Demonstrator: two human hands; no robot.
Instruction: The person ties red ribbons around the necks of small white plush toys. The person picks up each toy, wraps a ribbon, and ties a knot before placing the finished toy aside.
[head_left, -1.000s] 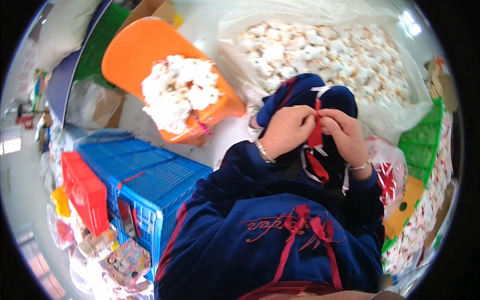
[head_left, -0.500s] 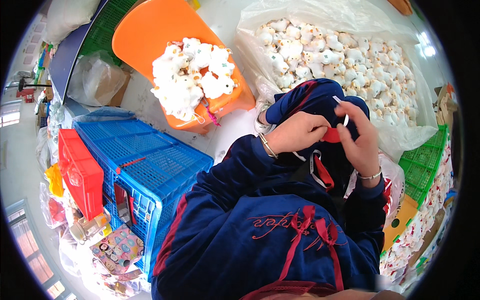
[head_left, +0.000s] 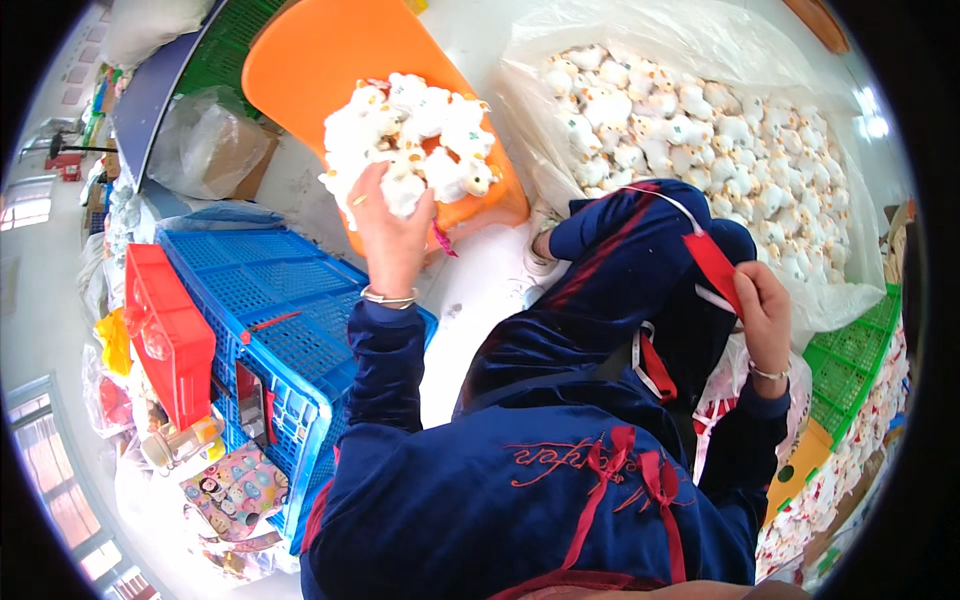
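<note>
My left hand (head_left: 392, 228) reaches over the orange chair (head_left: 320, 55), where a pile of small white plush toys (head_left: 425, 112) lies on the seat. Its thumb and fingers are round one white plush toy (head_left: 403, 192) at the pile's near edge. Over my right knee, my right hand (head_left: 766, 318) pinches a red cloth strip (head_left: 713, 270) by its lower end. A thin white band trails from the strip's upper end across my knee. Another red piece with a white band (head_left: 655, 367) lies on my lap.
A large clear plastic bag (head_left: 530, 110) full of similar plush toys stands at the far right. Left of me is an upturned blue crate (head_left: 290, 270) with a red bin (head_left: 168, 340) beside it. A green crate (head_left: 850, 355) stands at right.
My left hand has left the red strip and moved far left to the plush toys on the chair. My right hand has lowered slightly to the right, keeping the strip.
</note>
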